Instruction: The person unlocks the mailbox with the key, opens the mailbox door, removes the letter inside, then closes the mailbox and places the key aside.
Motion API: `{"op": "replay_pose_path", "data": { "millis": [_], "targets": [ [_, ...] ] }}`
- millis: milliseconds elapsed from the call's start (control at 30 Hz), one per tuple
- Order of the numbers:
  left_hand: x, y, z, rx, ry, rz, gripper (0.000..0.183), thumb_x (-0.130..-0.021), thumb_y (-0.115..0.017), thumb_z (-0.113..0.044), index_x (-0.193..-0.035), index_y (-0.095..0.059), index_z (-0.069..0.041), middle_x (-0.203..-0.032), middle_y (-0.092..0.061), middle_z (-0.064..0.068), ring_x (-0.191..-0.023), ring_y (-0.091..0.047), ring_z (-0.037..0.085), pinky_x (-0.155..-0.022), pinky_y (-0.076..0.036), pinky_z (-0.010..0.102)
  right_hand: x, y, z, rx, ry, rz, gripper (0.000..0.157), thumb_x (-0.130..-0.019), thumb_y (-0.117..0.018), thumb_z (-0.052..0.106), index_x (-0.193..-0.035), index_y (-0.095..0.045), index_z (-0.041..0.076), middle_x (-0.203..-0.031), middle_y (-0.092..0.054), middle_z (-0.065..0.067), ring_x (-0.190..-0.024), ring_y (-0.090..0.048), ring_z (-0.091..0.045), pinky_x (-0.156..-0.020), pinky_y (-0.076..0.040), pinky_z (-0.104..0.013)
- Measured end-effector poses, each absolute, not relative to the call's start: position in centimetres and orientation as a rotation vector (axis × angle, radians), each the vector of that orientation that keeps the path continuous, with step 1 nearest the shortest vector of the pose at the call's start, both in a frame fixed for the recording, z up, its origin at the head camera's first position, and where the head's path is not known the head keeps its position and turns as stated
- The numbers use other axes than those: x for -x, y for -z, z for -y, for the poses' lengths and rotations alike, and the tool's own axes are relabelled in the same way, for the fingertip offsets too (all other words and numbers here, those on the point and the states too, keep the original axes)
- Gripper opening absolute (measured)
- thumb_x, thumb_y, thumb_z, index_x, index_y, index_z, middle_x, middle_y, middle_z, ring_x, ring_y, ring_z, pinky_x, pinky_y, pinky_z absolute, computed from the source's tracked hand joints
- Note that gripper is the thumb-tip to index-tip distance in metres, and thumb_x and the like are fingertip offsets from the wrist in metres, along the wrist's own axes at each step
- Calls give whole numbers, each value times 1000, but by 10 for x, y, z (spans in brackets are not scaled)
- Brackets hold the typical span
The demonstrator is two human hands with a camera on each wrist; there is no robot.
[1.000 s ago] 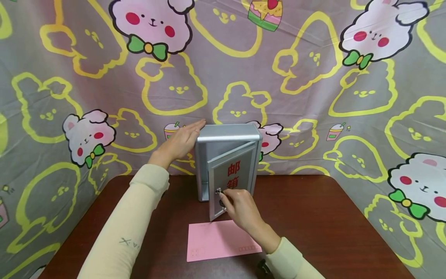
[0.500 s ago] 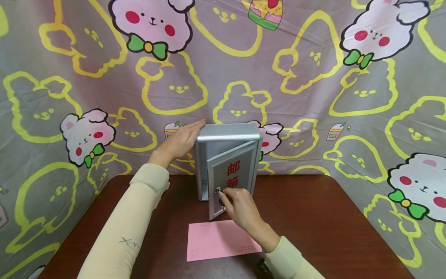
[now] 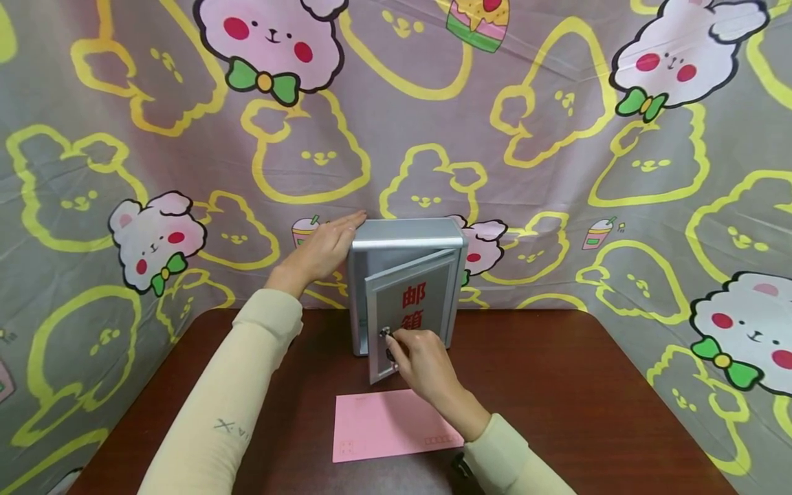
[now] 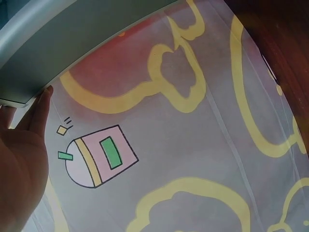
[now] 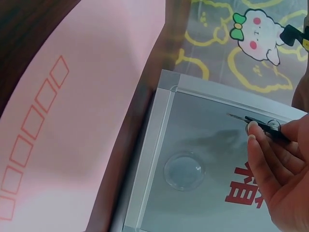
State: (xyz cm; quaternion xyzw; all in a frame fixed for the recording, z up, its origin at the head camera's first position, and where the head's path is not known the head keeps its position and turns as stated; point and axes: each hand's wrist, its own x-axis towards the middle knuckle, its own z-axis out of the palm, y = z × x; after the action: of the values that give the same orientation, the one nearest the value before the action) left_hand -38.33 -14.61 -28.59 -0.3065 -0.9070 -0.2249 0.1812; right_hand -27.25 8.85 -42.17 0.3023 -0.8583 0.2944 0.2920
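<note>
A silver-grey mailbox (image 3: 405,231) stands upright at the back of the table. Its door (image 3: 385,295), marked with red Chinese characters, is hinged on the right and stands ajar. My left hand (image 3: 322,251) rests with straight fingers against the box's upper left edge. At the lock on the door's left side, my right hand (image 3: 427,361) pinches a black-headed key (image 5: 263,126) between thumb and fingers. A metal ring (image 5: 273,125) shows at the key, and a thin metal blade (image 5: 236,116) points away from the fingers. Most of the box's inside is hidden behind the door.
A pink envelope (image 3: 383,430) lies flat on the dark red-brown table (image 3: 526,385), just in front of the door. Behind and around the table hangs a cartoon-print cloth (image 3: 544,172). The door has a round clear window (image 5: 184,171) low down.
The door has swung a little further inward toward the box, and my right hand has moved slightly left and up with it. My left hand keeps its place on the box.
</note>
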Motion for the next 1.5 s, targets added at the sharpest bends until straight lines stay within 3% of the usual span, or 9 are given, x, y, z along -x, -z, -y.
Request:
{"op": "replay_pose_path", "data": {
  "millis": [267,1000,1500],
  "targets": [
    [382,284,144,868,644,2560,55,-111,-21,-29,-157,-41,-6,-163,-37,8,-152,-30,25,-126,-18,50,274,420,-84,-763,-777,2314,19,-99,-67,16,-82,-74,12,-66,-65,8,-59,-52,-4,-54,-43,-23],
    [380,285,145,870,649,2566,56,-111,-18,-29,-158,-39,-7,-164,-36,6,-153,-30,24,-126,-17,50,284,420,-65,-690,-678,2280,34,-97,-70,16,-65,-57,17,-55,-50,10,-51,-50,-10,-47,-39,-28],
    [376,283,144,865,659,2570,56,-111,-19,-30,-157,-41,-7,-164,-36,6,-153,-30,26,-124,-16,57,288,421,-56,-622,-622,2272,34,-97,-68,16,-65,-57,14,-55,-54,2,-54,-62,-26,-45,-46,-42]
  ]
}}
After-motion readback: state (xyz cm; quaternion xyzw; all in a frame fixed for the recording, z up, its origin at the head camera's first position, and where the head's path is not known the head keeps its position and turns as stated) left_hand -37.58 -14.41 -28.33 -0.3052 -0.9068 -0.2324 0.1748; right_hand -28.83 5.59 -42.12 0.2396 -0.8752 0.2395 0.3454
